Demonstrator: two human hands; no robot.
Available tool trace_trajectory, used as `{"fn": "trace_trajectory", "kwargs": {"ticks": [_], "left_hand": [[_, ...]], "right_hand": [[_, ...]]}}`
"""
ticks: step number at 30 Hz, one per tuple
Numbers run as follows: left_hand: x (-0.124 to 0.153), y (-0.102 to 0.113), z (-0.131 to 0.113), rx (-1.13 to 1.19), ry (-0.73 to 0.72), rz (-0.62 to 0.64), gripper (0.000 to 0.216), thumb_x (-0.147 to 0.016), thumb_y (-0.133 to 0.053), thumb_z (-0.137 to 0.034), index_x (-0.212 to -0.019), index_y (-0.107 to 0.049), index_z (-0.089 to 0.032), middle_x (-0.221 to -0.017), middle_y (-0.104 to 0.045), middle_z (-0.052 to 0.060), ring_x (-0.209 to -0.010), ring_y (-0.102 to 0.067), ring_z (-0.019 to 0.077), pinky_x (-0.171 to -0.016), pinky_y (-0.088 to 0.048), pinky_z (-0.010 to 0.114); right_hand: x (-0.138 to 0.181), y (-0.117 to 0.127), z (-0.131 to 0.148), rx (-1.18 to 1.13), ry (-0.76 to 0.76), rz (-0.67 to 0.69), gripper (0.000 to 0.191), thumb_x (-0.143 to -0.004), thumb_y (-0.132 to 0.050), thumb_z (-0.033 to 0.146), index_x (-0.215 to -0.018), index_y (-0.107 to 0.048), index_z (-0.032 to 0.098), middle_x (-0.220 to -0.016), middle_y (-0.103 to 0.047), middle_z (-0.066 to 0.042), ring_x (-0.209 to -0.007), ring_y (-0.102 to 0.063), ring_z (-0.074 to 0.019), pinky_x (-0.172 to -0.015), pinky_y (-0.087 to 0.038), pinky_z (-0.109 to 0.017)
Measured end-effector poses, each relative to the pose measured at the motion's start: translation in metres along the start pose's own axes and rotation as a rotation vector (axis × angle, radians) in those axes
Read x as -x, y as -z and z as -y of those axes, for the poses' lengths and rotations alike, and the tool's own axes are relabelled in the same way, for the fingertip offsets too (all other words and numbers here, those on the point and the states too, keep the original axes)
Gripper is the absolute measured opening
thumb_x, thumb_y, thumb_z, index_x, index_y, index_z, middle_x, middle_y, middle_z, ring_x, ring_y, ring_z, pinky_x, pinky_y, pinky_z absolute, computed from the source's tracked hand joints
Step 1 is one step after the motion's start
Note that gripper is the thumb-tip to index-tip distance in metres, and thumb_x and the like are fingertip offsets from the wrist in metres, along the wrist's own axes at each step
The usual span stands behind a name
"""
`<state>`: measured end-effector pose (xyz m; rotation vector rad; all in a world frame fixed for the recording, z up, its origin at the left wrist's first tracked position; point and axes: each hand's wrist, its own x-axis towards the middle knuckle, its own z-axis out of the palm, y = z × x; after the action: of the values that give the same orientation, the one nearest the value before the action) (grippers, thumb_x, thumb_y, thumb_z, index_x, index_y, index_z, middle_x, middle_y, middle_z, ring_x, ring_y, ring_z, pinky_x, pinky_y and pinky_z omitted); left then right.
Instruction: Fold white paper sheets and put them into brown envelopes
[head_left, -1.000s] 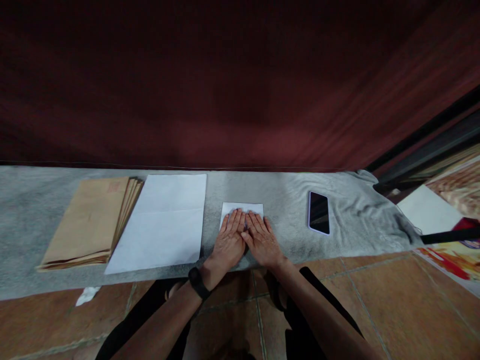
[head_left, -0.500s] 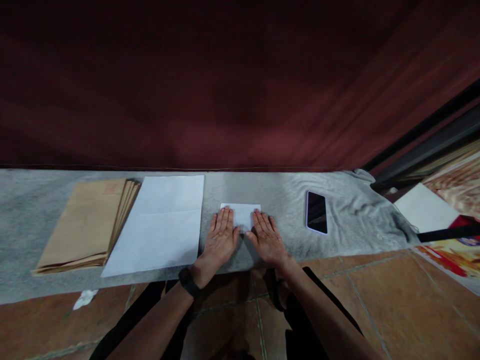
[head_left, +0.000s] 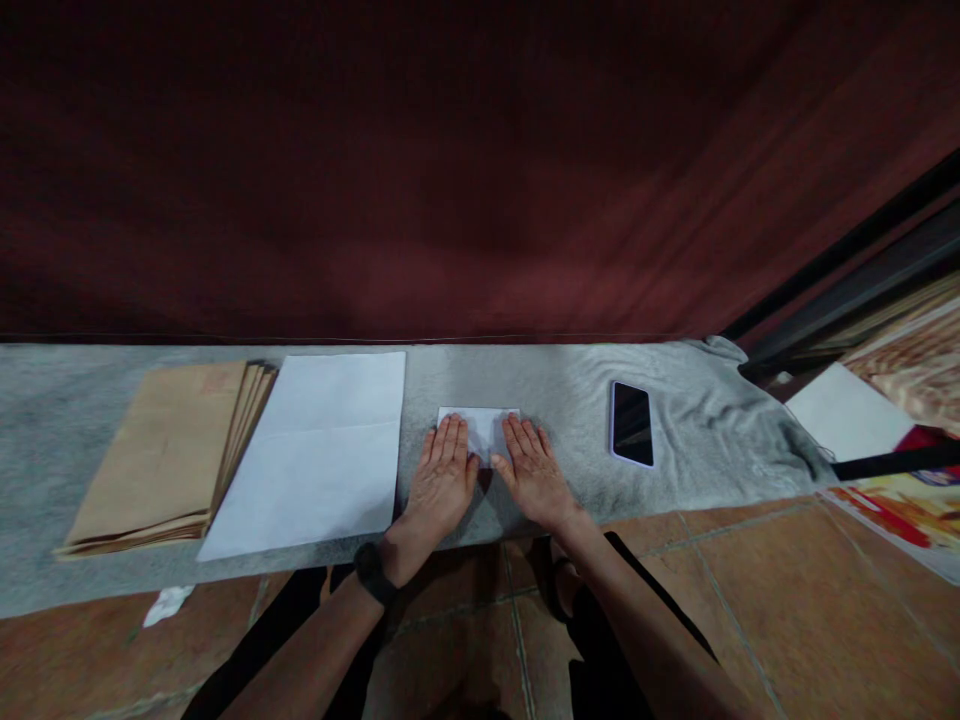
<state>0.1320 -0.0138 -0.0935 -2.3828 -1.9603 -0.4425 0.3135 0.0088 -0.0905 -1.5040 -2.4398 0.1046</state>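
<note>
A small white piece of paper (head_left: 486, 430), seemingly folded, lies on the grey cloth (head_left: 555, 375) in front of me. My left hand (head_left: 444, 470) rests flat over its left side, fingers stretched out and pointing away from me. Over the right side lies my right hand (head_left: 534, 475), also flat with fingers extended. Between the two hands the middle of the paper shows; its side edges are partly hidden under my fingers. To the left of my left hand is a large white sheet (head_left: 315, 450) with a faint crease across it.
A stack of brown paper envelopes (head_left: 161, 450) lies at the left, beside the large sheet. A phone (head_left: 631, 424) with a dark screen is on the right. Behind the cloth hangs a dark red curtain (head_left: 480, 200). A crumpled white tissue (head_left: 168, 605) is on the tiled floor.
My right hand has shifted slightly up and left on the small paper. Both hands stay flat on it. The view has moved very slightly.
</note>
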Motion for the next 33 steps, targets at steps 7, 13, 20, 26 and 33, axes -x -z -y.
{"fn": "trace_trajectory", "kwargs": {"ticks": [7, 13, 20, 26, 33], "left_hand": [[-0.008, -0.007, -0.014, 0.021, -0.113, 0.056, 0.071, -0.092, -0.037, -0.012, -0.16, -0.019, -0.004, -0.162, -0.034, 0.022, -0.153, -0.026, 0.0298, -0.125, -0.023, 0.053], [-0.016, -0.006, -0.006, -0.02, -0.056, 0.105, 0.061, -0.095, -0.032, -0.014, -0.155, -0.033, -0.003, -0.162, -0.035, 0.019, -0.154, -0.025, 0.029, -0.125, -0.022, 0.051], [-0.015, -0.009, 0.006, -0.01, 0.04, 0.027, 0.059, -0.099, -0.034, -0.024, -0.154, -0.034, -0.005, -0.159, -0.04, 0.019, -0.152, -0.029, 0.0291, -0.123, -0.025, 0.051], [-0.012, -0.008, 0.013, -0.028, 0.079, 0.038, 0.06, -0.103, -0.032, -0.036, -0.155, -0.033, -0.007, -0.16, -0.039, 0.018, -0.151, -0.032, 0.0287, -0.123, -0.025, 0.05], [-0.007, 0.002, 0.017, -0.065, 0.137, 0.088, 0.062, -0.103, -0.03, -0.036, -0.153, -0.036, -0.001, -0.162, -0.034, 0.019, -0.152, -0.028, 0.0301, -0.125, -0.023, 0.05]], "right_hand": [[-0.015, -0.001, 0.024, -0.04, 0.059, 0.029, 0.059, -0.108, -0.027, 0.045, -0.158, -0.033, 0.014, -0.161, -0.039, -0.011, -0.152, -0.029, -0.0247, -0.124, -0.026, -0.05], [-0.02, -0.008, 0.024, -0.03, 0.017, 0.059, 0.061, -0.109, -0.021, 0.047, -0.156, -0.037, 0.011, -0.161, -0.039, -0.012, -0.152, -0.03, -0.0259, -0.124, -0.025, -0.049], [-0.016, -0.013, 0.015, 0.017, -0.007, 0.022, 0.062, -0.108, -0.029, 0.048, -0.156, -0.035, 0.01, -0.162, -0.036, -0.014, -0.152, -0.029, -0.0273, -0.123, -0.025, -0.05], [-0.011, -0.013, 0.004, 0.045, -0.016, -0.018, 0.064, -0.107, -0.033, 0.048, -0.157, -0.034, 0.008, -0.162, -0.036, -0.016, -0.15, -0.033, -0.0298, -0.122, -0.026, -0.05], [-0.002, -0.011, -0.009, 0.064, -0.017, -0.032, 0.065, -0.106, -0.034, 0.049, -0.157, -0.034, 0.007, -0.161, -0.037, -0.018, -0.149, -0.034, -0.0321, -0.121, -0.027, -0.052]]}}
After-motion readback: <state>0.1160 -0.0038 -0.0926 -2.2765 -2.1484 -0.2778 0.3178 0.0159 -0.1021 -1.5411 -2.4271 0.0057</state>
